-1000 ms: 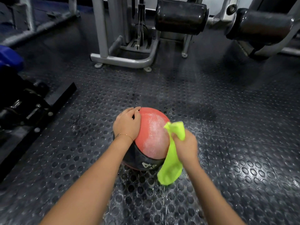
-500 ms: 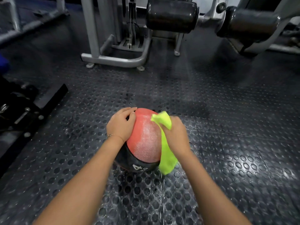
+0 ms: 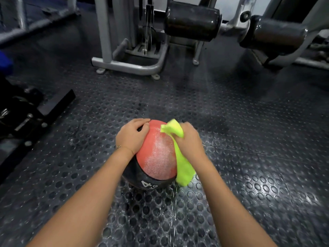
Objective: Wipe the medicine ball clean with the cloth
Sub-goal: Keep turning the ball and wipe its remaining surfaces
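**Inspector:** Start with the fingers.

**Examiner:** Left-hand fingers [image 3: 142, 122] lie close together, bent over the far top of the medicine ball [image 3: 158, 157], with the thumb tucked in against its surface. Right-hand fingers [image 3: 187, 126] are curled round a bunched yellow-green cloth [image 3: 183, 168]. Their tips are hidden behind the fabric.

**Inspector:** And the hands themselves?

**Examiner:** The left hand [image 3: 130, 137] grips the ball's upper left side, and there is a thin bracelet [image 3: 121, 147] at the wrist. The right hand [image 3: 189, 141] holds the cloth against the ball's upper right side. One corner of the cloth sticks up above the knuckles, and the rest hangs down the ball's right flank to the floor.

**Inspector:** Location of the ball?

**Examiner:** Centre of the frame, slightly low, resting on the black studded rubber floor [image 3: 258, 148]. The upper part is red with a pale, wet-looking sheen, and the lower band is black and marked "4 KG". The floor just below the ball glistens.

**Inspector:** Surroundings?

**Examiner:** A grey machine frame [image 3: 128, 66] stands on the floor at upper centre. Black roller pads [image 3: 192, 23] sit at upper right. Dark equipment [image 3: 26, 113] is at the left edge, well apart from the ball.
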Motion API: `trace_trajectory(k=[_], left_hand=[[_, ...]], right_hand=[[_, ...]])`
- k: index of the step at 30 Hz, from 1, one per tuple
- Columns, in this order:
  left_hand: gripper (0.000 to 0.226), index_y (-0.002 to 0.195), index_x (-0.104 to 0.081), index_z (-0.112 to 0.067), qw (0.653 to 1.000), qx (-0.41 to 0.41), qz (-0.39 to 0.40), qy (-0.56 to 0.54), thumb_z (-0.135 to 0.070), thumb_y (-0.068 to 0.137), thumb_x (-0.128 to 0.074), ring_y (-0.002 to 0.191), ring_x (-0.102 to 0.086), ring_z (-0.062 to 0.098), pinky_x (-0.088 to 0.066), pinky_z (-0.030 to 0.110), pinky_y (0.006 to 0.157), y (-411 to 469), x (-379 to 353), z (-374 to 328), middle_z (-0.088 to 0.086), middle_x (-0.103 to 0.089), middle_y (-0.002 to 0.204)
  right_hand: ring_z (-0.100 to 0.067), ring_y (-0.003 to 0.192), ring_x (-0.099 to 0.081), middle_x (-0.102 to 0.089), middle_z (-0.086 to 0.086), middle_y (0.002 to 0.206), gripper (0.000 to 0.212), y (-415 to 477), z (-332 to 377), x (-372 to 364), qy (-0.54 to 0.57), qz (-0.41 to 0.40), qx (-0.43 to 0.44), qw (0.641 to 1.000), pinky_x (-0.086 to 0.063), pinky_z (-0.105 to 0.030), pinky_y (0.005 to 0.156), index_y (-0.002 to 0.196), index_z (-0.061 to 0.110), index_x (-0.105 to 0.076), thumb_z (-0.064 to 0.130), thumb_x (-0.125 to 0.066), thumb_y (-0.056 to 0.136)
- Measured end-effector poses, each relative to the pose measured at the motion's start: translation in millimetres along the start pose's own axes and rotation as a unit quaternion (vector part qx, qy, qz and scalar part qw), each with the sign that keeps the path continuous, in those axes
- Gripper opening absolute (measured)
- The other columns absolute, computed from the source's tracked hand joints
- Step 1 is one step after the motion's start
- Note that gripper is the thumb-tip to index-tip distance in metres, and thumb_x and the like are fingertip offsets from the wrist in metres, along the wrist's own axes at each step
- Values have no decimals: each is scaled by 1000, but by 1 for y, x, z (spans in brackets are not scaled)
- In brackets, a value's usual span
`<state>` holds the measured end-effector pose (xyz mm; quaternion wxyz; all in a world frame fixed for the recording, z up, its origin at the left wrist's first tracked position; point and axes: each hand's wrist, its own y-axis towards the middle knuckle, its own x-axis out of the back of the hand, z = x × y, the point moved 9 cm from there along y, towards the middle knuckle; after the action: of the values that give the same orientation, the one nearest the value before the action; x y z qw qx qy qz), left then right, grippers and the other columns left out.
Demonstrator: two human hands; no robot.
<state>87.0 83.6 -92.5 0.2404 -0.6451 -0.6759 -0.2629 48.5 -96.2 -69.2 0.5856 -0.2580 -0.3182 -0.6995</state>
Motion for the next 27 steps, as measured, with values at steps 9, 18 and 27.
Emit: trace_trajectory(k=[9,18,27], left_hand=[[29,111,-65,-44,998,44,36,-3,-50,91,-45,120,-53,14,-39,26,90,17,-6,-4,-17,-60,127],[27,113,-64,-43,1000,20,5,-12,-44,93,-45,121,-51,8,-39,24,88,2,2,-1,-19,-57,128],[32,114,-63,-44,997,64,35,32,-50,92,-41,118,-55,19,-42,28,86,18,-8,-5,-12,-61,126]], right_hand=[[-11,88,-51,-56,6,94,20,-84,-24,-9,80,-112,10,990,-39,-20,79,101,23,-65,18,-56,84],[-22,67,-49,-54,-6,71,21,6,-9,2,21,-46,-26,998,-29,-27,60,68,16,-61,25,-58,86],[-18,90,-51,-56,6,95,53,-129,-33,-37,64,-123,-16,990,-35,-10,80,100,15,-65,-14,-47,59]])
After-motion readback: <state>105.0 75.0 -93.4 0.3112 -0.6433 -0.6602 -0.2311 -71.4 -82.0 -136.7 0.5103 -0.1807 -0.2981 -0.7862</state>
